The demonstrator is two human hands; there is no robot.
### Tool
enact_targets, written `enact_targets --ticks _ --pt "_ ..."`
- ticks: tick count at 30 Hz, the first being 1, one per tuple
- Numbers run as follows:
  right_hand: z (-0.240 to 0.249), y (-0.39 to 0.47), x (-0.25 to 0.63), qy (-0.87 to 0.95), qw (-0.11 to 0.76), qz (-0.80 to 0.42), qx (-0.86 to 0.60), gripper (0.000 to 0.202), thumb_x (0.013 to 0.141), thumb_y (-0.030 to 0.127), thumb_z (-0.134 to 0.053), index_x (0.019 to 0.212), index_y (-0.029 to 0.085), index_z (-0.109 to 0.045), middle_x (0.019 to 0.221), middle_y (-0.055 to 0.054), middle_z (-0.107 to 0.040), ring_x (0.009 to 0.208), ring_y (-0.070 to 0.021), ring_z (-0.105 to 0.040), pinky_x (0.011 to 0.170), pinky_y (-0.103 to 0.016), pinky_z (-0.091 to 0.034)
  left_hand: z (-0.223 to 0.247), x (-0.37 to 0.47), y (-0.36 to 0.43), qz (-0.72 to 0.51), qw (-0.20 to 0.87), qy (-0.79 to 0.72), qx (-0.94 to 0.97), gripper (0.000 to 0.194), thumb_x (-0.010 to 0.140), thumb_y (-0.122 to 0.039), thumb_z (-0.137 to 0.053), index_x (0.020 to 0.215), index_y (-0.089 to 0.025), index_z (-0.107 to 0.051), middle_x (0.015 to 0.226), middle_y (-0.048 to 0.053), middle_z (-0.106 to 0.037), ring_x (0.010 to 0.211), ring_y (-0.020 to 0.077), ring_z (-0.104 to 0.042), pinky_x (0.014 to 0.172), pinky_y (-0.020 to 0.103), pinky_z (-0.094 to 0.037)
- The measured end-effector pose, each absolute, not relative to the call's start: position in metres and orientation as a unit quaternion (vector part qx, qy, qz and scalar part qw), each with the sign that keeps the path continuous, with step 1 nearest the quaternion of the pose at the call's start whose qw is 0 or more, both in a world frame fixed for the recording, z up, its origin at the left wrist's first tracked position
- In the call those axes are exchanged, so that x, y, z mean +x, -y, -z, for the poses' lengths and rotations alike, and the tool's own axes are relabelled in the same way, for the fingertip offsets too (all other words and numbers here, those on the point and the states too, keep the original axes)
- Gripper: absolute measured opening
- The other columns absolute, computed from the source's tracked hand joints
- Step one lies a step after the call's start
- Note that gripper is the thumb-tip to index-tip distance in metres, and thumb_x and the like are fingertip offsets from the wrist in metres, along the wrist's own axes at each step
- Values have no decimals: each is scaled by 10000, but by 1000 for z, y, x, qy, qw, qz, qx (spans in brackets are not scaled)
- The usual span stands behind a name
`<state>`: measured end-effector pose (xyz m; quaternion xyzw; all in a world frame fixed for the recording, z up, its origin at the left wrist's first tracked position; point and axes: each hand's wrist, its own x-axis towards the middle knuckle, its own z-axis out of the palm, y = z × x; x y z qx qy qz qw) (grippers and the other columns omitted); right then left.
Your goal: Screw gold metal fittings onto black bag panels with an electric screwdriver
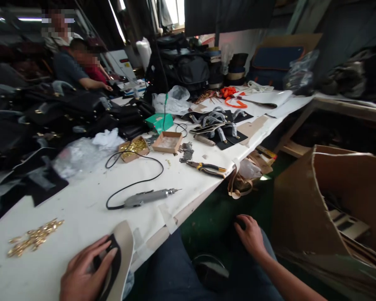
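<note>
My left hand (87, 267) holds a curved beige and black piece (123, 246) at the near edge of the white table (90, 217). Over my knee, away from the table, is my right hand (250, 234); a small dark thing shows between its fingers, too unclear to name. A grey electric screwdriver (148, 197) with a black cord lies beyond the held piece. Gold metal parts (36, 238) are heaped to the left. Farther back are pliers (207, 167) with yellow and black handles, a box of gold pieces (134, 149) and a shallow cardboard box (167, 142).
Black bags (90, 108) and crumpled plastic (81, 154) cover the left side. Black pieces with wrapped handles (219, 125) lie farther back. A large cardboard carton (297, 200) stands on the right. People (72, 67) are at the far left.
</note>
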<state>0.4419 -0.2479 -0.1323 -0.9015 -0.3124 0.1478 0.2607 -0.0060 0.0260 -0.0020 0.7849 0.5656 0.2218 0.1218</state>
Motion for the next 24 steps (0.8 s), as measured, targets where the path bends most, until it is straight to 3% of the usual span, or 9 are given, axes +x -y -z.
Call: enact_targets --ticks 3,8,13,21,24 --pt "84 209 425 374 456 -121 -799 300 963 460 -598 1080 215 -725 1086 -108 -713 979 -266 -672 883 -409 -547 0 -5 -23 -236 144 -564 778 455 786 -657 -640 944 -268 -816 1160 52 -804 1184 364 -681 1135 546 -507" --pt "-20 119 398 490 533 -86 -684 170 981 370 -643 987 231 -741 944 -52 -730 842 -200 -674 793 -328 -545 -1 -4 -19 -259 136 -544 786 412 825 -631 -648 942 -277 -822 1158 44 -805 1150 332 -694 1080 501 -544" --pt "-45 26 395 523 395 -141 -742 177 944 301 -653 1037 198 -763 992 -51 -758 818 -176 -688 795 -293 -533 6 -9 -20 -268 126 -535 791 400 838 -634 -648 945 -290 -820 1146 31 -808 1130 323 -702 1046 486 -557" --pt "-20 -63 406 500 256 -132 -817 277 912 269 -662 1147 201 -791 993 -92 -785 928 -266 -700 814 -347 -492 22 -15 -20 -290 98 -510 804 326 885 -576 -656 985 -304 -805 1188 17 -796 1132 293 -701 1029 461 -549" --pt "-19 -80 408 492 217 -131 -833 254 896 282 -673 1102 219 -809 1055 -113 -782 973 -286 -693 813 -353 -487 24 -16 -19 -285 98 -510 806 304 896 -558 -661 1008 -310 -799 1217 13 -787 1155 298 -688 1026 476 -542"
